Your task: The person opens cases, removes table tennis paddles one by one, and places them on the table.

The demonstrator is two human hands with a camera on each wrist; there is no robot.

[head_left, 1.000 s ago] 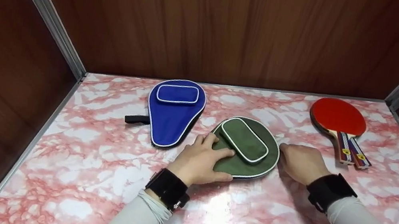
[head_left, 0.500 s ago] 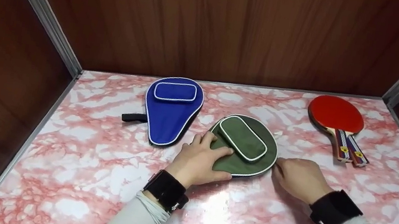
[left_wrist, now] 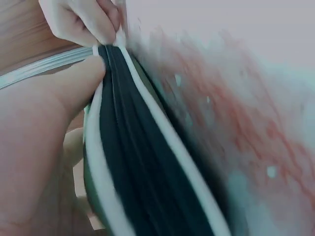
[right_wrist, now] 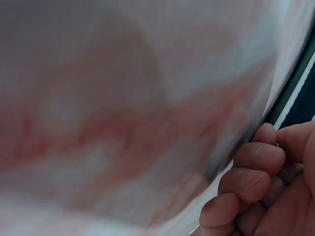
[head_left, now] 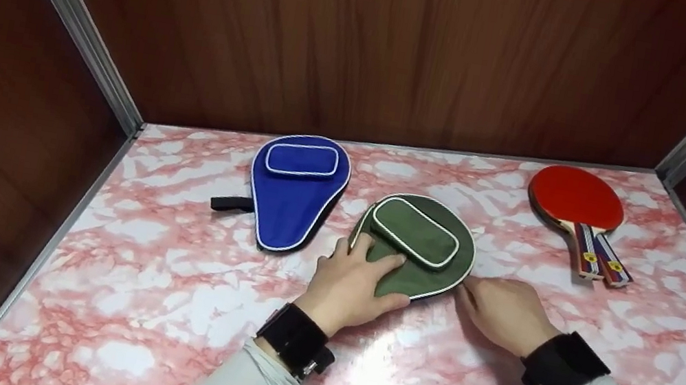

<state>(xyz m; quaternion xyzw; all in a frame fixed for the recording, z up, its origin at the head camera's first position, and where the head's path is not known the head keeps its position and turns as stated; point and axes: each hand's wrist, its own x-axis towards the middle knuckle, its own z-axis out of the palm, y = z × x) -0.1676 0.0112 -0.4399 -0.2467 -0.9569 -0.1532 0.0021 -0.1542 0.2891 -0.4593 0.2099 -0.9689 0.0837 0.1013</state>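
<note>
Zipper work on the green case (head_left: 421, 247) looks like the step in hand. The case lies flat in the middle of the desk (head_left: 157, 301), just right of the blue case (head_left: 296, 188). Your left hand (head_left: 350, 286) holds down its near left part, fingers on top and thumb curled against the edge; the left wrist view shows that thumb pressed on the white piping. Your right hand (head_left: 502, 311) is at the near right edge, fingers curled; in the left wrist view its fingertips (left_wrist: 101, 29) pinch something small at the seam, probably the zipper pull, though it is too small to be sure. The red paddles (head_left: 580, 211) lie far right, well apart. I judge the next move needs a steady pull along the seam while your left hand keeps the case from sliding.
</note>
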